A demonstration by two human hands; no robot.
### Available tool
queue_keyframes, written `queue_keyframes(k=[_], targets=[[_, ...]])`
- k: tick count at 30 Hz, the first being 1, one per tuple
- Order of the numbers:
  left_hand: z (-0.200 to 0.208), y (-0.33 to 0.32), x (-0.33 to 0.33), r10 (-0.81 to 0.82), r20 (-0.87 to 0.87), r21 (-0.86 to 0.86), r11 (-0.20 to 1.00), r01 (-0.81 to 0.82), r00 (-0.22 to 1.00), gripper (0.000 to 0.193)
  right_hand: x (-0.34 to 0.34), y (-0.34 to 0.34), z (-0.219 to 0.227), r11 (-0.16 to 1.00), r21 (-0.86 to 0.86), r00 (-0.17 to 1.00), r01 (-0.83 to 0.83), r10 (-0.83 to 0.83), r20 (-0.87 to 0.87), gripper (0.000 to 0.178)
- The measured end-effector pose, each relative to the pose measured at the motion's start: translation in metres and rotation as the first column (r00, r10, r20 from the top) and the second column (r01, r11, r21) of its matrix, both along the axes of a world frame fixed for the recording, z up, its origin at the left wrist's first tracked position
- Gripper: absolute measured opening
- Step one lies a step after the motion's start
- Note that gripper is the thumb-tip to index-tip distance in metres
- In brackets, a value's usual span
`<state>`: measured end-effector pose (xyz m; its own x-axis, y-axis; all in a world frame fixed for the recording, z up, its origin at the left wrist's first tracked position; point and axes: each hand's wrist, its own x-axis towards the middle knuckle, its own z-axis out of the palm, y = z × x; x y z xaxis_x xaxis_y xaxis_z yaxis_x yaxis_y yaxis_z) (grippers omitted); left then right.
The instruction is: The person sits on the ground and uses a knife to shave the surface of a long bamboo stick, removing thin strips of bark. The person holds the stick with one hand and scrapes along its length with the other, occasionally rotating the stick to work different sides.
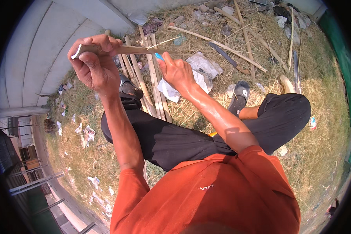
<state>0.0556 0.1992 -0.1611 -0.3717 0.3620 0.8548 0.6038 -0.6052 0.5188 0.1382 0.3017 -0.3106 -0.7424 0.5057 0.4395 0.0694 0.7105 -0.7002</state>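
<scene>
My left hand (pixel 99 64) is raised at the upper left, its fingers wrapped round one end of a split bamboo strip (pixel 132 50). The strip's pale, curved cut end sticks out past the palm, and its length runs rightward. At its far part, my right hand (pixel 177 74) is closed on a small tool with a bright blue handle (pixel 159 57). Whatever blade it has is hard to make out against the strip. Below the strip, several long split bamboo pieces (pixel 156 85) lie together on the ground between my feet.
A machete with a dark blade (pixel 224 55) lies on the dry grass beyond my right hand. Long bamboo poles (pixel 218 45) and white crumpled sacking (pixel 204 66) are scattered around. A pale wall (pixel 46 50) stands at the left, a green sheet (pixel 337 58) at the right.
</scene>
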Motion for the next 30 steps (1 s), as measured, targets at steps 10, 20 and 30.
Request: queue_keyframes(k=[10,20,30], targets=[[0.042,0.02,0.031,0.028,0.041,0.036,0.999,-0.03,0.999,0.029,0.06,0.025,0.061,0.309,-0.891,0.853,-0.333,0.502,-0.145,0.044],[0.049,0.05,0.002,0.216,0.045,0.043,0.975,-0.218,0.975,0.017,0.057,0.005,0.108,0.894,-0.411,0.984,-0.178,0.172,-0.053,0.019],[0.047,0.064,-0.029,0.072,0.028,0.099,0.992,-0.075,0.997,0.021,-0.014,0.011,0.084,0.982,-0.17,0.991,-0.079,0.058,-0.123,0.015]])
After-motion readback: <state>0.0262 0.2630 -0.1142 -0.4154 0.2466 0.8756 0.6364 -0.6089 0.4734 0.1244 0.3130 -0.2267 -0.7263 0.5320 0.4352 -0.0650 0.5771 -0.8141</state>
